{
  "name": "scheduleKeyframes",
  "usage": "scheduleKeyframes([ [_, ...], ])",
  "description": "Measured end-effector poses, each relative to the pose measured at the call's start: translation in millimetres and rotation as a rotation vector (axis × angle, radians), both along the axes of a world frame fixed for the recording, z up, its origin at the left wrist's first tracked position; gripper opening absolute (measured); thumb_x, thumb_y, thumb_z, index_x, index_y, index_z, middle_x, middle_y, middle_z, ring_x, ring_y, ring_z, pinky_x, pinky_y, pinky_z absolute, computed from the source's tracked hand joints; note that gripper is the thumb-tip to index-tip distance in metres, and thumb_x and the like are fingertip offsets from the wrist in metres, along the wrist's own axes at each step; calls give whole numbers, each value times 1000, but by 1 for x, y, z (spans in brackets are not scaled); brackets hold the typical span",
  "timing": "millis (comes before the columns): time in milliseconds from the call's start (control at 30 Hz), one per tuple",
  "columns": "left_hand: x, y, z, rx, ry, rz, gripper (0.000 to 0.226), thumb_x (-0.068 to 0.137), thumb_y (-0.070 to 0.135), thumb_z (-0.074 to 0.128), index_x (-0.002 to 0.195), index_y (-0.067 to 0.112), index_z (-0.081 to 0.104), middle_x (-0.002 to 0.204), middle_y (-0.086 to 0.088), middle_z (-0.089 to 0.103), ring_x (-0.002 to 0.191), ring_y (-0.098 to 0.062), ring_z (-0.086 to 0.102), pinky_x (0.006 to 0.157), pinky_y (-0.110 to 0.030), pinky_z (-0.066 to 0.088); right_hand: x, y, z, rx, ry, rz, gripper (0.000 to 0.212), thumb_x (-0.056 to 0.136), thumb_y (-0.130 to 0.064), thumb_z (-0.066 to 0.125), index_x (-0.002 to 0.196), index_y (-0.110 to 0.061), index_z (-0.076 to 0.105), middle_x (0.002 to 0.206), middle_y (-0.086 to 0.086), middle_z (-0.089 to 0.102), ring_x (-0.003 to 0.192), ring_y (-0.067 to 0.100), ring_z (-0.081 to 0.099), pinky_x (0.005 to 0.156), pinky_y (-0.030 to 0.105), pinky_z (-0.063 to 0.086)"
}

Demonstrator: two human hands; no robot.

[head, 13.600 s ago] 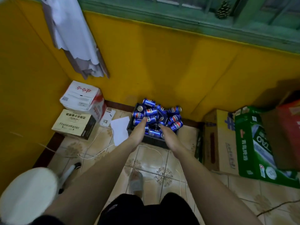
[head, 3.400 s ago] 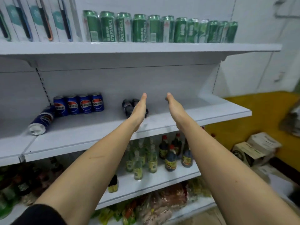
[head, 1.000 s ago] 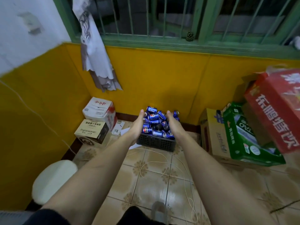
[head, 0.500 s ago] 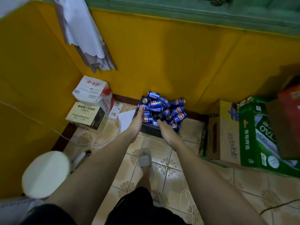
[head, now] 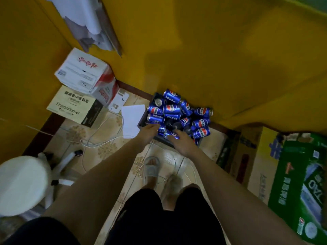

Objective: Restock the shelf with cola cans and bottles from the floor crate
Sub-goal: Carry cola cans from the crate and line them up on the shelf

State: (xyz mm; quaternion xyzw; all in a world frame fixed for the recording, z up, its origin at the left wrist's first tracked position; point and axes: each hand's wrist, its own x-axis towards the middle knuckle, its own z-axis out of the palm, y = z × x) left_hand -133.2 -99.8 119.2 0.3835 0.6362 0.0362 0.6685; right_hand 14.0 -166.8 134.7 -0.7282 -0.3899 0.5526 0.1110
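Observation:
A dark plastic crate [head: 163, 141] stands on the tiled floor against the yellow wall, heaped with several blue cola cans [head: 171, 109] and a few dark bottles [head: 170, 125]. My left hand [head: 148, 132] reaches over the crate's near left edge, its fingers on the cans there. My right hand [head: 181, 140] hovers over the near side of the heap, its fingers spread across a can. Neither hand visibly grips anything; the fingertips are partly hidden among the cans.
A white carton [head: 85, 74] and a beige carton [head: 74, 106] sit at the left wall. A brown box [head: 247, 156] and a green beer case [head: 300, 183] stand at the right. White cables [head: 99, 138] cross the floor. A white stool [head: 21, 183] is near left.
I have bent lower and closer to the crate. Both hands have come down from just in front of the crate onto the near cans.

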Motion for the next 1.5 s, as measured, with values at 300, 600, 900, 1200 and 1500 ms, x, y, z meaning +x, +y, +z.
scheduleKeyframes([
  [300, 26, 36, -166, -130, 162, -114, 27, 103, 20, 51, 124, 7, 61, 111, -9, 61, 79, -12, 59, 59, -17, 49, 80, 59, -172, -361, -75, 395, 28, 100, -30, 53, 82, -10, 63, 77, 8, 55, 75, 21, 53, 69, 34, 41],
  [600, 51, 82, -343, 144, 578, -18, 85, 73, 51, 82, 139, 15, 43, 132, -10, 60, 118, -30, 58, 95, -49, 52, 122, 186, -306, 266, -604, 781, 86, 88, -47, 69, 154, -13, 25, 156, 11, 31, 143, 34, 29, 109, 54, 36],
  [900, 89, 56, -400, 170, 800, -31, 136, 62, 67, 81, 158, 16, -1, 155, -13, 25, 144, -33, 24, 113, -52, 30, 105, 204, -379, 488, -932, 1008, 92, 86, -46, 71, 154, -14, 19, 148, 14, 42, 141, 34, 29, 110, 50, 27],
  [1200, 89, 63, -395, 195, 819, -66, 134, 60, 63, 85, 155, 10, 8, 148, -14, 32, 138, -36, 33, 110, -51, 35, 109, 210, -371, 521, -846, 968, 83, 84, -40, 75, 149, -14, 31, 135, 15, 52, 131, 34, 39, 106, 48, 31],
  [1500, 70, 65, -369, 267, 559, 4, 124, 64, 54, 87, 155, 16, 13, 146, -13, 28, 128, -36, 49, 94, -42, 52, 106, 191, -341, 406, -414, 617, 79, 74, -41, 82, 138, -12, 44, 127, 12, 52, 113, 31, 55, 94, 45, 48],
])
